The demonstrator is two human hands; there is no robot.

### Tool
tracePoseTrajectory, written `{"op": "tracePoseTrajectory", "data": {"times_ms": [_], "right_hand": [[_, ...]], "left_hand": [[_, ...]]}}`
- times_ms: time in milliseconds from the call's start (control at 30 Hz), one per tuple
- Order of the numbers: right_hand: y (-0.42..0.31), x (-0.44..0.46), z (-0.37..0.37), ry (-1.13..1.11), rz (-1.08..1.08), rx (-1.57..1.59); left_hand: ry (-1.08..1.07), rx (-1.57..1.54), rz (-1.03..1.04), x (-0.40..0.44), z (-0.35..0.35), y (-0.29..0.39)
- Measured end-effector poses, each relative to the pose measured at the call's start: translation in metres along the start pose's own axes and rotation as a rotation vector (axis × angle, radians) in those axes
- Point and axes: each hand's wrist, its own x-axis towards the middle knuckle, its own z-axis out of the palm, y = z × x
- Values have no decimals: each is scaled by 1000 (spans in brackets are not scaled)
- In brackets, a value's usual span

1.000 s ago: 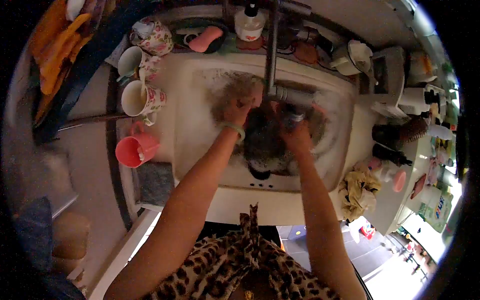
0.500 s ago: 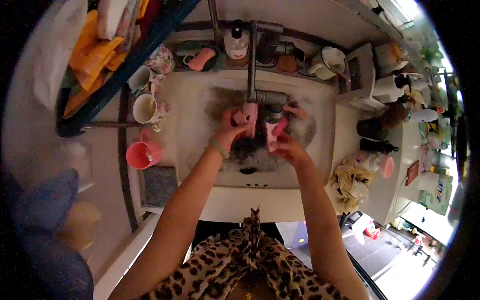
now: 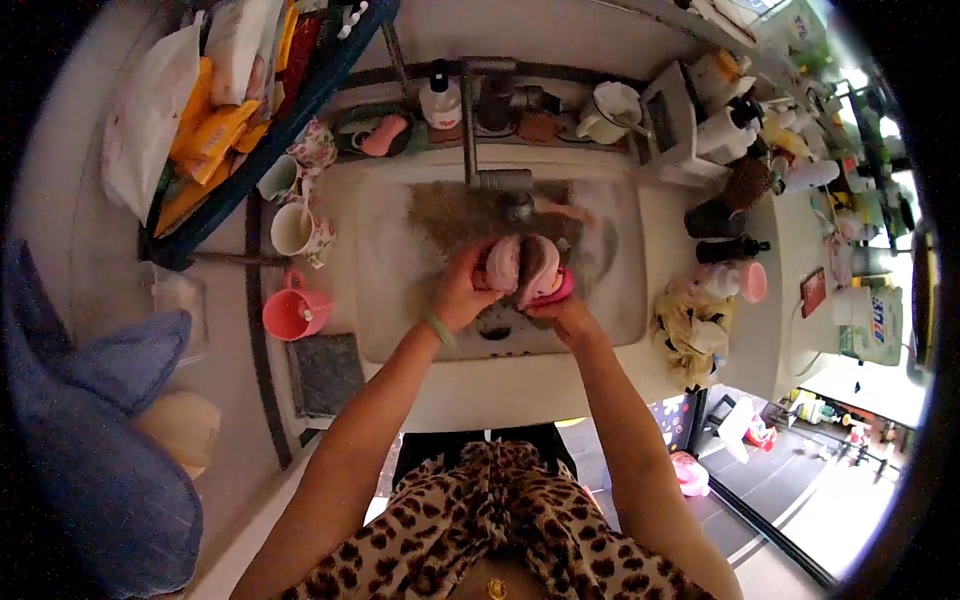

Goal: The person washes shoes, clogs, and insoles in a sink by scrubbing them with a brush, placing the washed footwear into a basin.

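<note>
Head view. White bench (image 3: 500,388) with a rectangular white sink (image 3: 375,250) set in it. Sink floor: brownish murk toward the back, dark drain opening (image 3: 495,333) near the front edge. Grey tap (image 3: 500,180) reaches out over the basin from the rear ledge; a long pinkish object (image 3: 568,212), blurred, lies near the spout. Room: grey floor tiles (image 3: 780,462) at lower right, strong light there. Grey mat (image 3: 328,372) left of the sink, rumpled beige cloth (image 3: 690,335) on the right.

Containers. Left of the sink, a pink mug (image 3: 297,310) with something small and white inside; behind it a floral mug (image 3: 292,230), its inside pale. Rear ledge: pump bottle (image 3: 440,105) with dark top, pink soap (image 3: 383,135) on a dark dish, pale enamel-type mug (image 3: 608,112), contents unclear. Upper left, blue-rimmed basket (image 3: 270,150) packed with white and orange packets (image 3: 212,140).

Over the sink, two small pink shoes (image 3: 504,265), side by side, close to the tap's near side. Left hand (image 3: 465,290) curled round one; right hand (image 3: 565,315) gripping the other, with a bright pink piece (image 3: 555,287) at its fingers; cannot tell whether that is separate.
</note>
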Motion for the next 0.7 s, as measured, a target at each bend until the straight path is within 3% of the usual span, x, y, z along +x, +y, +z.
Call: {"op": "tracePoseTrajectory", "data": {"times_ms": [67,167,267,400,500,600,700], "right_hand": [[0,-6,2,44,-20,-27],[15,-2,-7,61,-65,-72],[24,-4,-8,85,-122,-118],[36,-23,0,187,-241,-133],[43,-27,-10,302,-203,-223],[36,-40,-9,288,-183,-211],[26,-51,-6,233,-182,-179]], "left_hand": [[-22,119,59,-2,-1,-2],[-11,48,127,-5,0,33],[-26,177,153,-10,0,9],[-68,82,84,-24,13,4],[-55,27,146,-24,20,-14],[-84,-29,121,-23,24,-41],[-160,-183,-43,-22,26,-17]]}}
